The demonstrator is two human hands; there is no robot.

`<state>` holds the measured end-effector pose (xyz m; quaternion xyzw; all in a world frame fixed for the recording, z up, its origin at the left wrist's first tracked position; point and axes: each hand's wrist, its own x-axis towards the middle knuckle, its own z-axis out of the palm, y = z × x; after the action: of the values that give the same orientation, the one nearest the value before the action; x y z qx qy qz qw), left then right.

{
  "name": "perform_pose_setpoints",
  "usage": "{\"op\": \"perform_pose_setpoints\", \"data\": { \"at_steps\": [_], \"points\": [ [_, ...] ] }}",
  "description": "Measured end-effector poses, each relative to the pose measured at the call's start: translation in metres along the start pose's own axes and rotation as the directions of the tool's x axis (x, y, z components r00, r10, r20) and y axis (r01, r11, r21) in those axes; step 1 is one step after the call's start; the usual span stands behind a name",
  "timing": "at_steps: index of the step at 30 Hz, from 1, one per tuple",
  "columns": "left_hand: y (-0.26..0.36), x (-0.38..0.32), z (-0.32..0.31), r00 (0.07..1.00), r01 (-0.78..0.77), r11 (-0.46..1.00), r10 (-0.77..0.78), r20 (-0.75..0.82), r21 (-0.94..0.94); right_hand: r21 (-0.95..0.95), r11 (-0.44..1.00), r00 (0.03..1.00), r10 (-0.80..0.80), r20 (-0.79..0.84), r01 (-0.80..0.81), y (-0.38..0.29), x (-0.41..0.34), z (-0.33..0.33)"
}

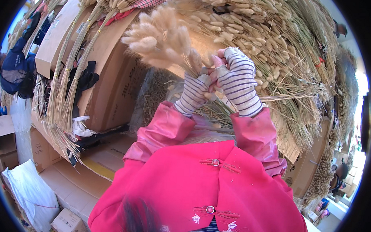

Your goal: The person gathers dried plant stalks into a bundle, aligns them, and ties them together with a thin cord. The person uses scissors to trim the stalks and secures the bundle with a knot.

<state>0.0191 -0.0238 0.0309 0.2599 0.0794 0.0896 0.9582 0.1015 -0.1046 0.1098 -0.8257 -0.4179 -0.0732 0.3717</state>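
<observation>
A bunch of dried bunny-tail grass [163, 41] with fluffy cream heads is in my left hand [194, 90], its heads fanned out up and to the left. My right hand [237, 79] meets the left at the stems, its fingers curled in. Whether a stem lies between the right fingers is hidden. Both hands wear striped fingerless gloves with bare fingertips. To the right of my hands lies a large pile of bunny-tail grass [261, 42], heads towards the far side and stems towards me. A few loose heads and green stems [221, 109] show below my hands.
At left, several tied bundles of grass [72, 60] lie across a cardboard box [116, 83]. A dark blue bag [15, 65] hangs further left. A white sack [32, 193] and a small carton [68, 224] stand at lower left. Other people [339, 173] are at the right rim.
</observation>
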Motion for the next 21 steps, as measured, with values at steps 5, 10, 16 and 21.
{"op": "perform_pose_setpoints", "data": {
  "at_steps": [5, 10, 16, 21],
  "points": [
    [-0.001, 0.001, 0.005, 0.998, 0.055, 0.994, -0.057, -0.017, -0.099, 0.097, 0.994, 0.991, 0.036, 0.128, -0.049, 0.004, -0.001, 0.002],
    [0.003, 0.004, -0.004, 0.98, 0.141, 0.974, -0.112, 0.163, -0.177, 0.164, 0.979, 0.992, 0.125, 0.001, -0.123, 0.006, -0.001, -0.007],
    [-0.002, 0.008, -0.015, 0.991, 0.134, 0.983, -0.135, 0.002, -0.127, -0.117, 0.993, 0.933, 0.015, 0.36, 0.029, 0.014, -0.026, -0.027],
    [-0.007, 0.01, -0.016, 0.994, 0.094, 0.986, -0.101, -0.045, -0.138, -0.294, 0.939, 0.945, -0.08, 0.318, 0.179, 0.016, -0.04, -0.006]
  ]
}}
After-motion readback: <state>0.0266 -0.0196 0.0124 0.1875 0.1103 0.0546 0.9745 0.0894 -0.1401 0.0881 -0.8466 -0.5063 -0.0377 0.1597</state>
